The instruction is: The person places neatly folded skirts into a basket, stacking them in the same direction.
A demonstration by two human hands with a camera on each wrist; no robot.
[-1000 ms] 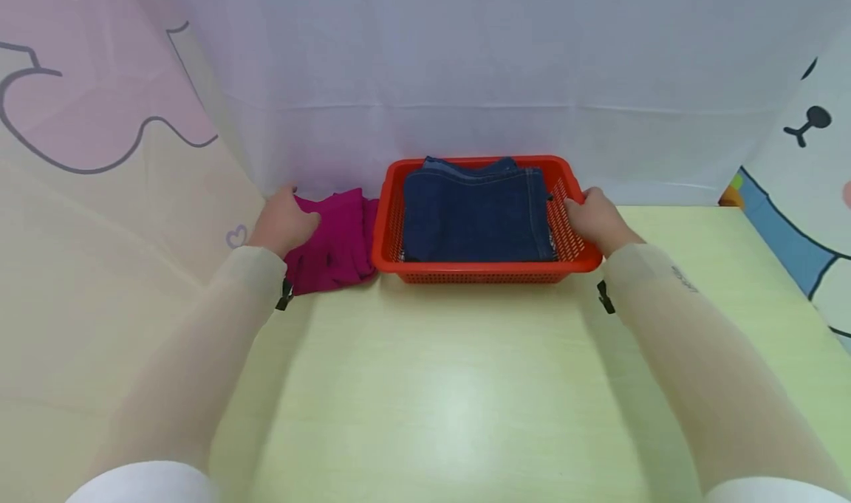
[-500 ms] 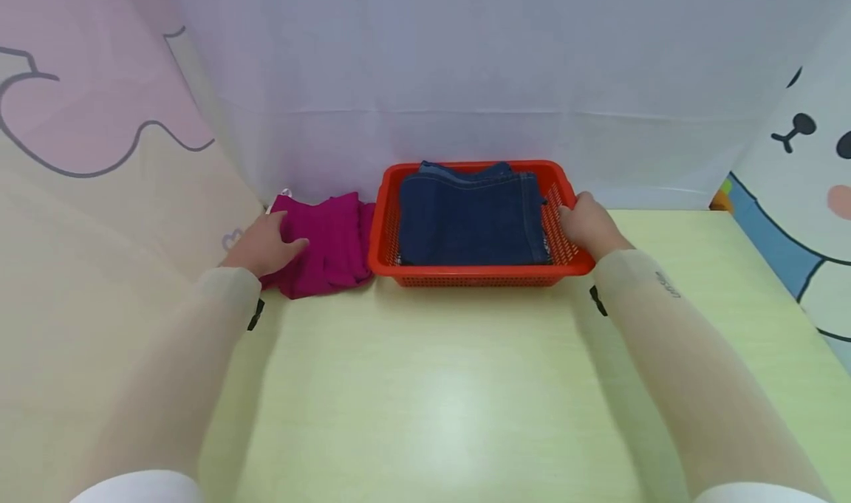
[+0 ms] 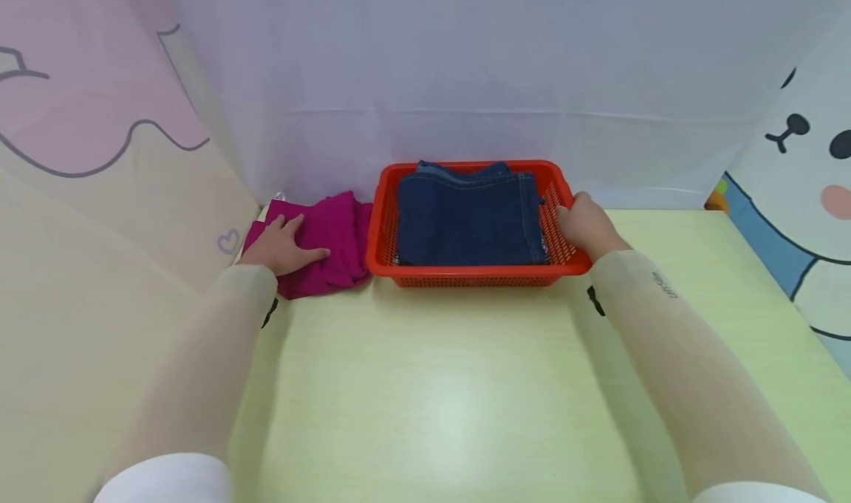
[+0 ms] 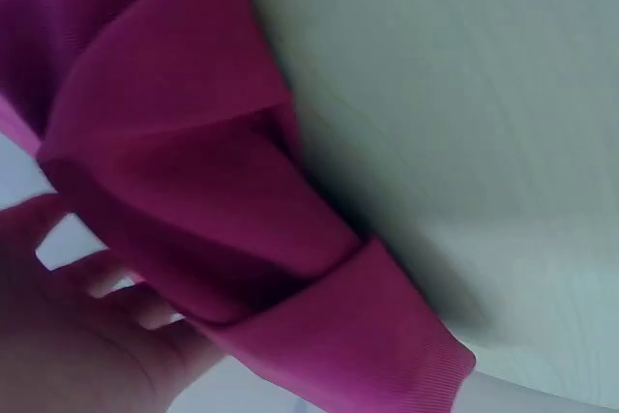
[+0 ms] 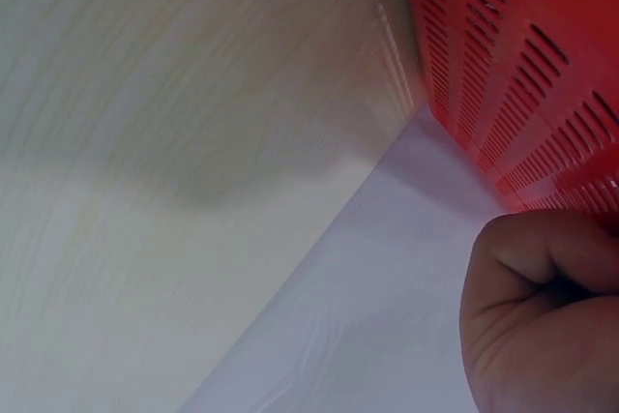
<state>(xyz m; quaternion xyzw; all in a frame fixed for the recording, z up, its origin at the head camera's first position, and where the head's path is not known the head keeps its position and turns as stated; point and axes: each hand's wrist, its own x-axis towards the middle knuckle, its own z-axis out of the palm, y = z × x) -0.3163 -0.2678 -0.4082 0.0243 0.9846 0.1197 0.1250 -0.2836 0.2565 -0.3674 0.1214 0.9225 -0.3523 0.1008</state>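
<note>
My left hand [image 3: 278, 248] lies with fingers spread at the left part of a folded magenta garment [image 3: 339, 237]. In the left wrist view, the fingers [image 4: 97, 273] reach along the garment's [image 4: 193, 210] folded edge. My right hand [image 3: 588, 224] grips the right rim of a red plastic basket [image 3: 479, 271], thumb over the rim. The right wrist view shows its curled fingers [image 5: 542, 249] beside the basket's slotted wall [image 5: 522, 74]. Folded dark blue jeans [image 3: 472, 219] lie inside the basket.
Basket and garment rest on a pale yellow-green table [image 3: 439, 370], against a white cloth backdrop [image 3: 479, 67]. A printed curtain [image 3: 120, 215] borders the left side. Another printed panel [image 3: 811, 215] stands at the right.
My left hand first moves left and nearer, then back right over the magenta garment, its fingers spreading. The garment's left part now reaches further left. My right hand keeps its grip on the basket.
</note>
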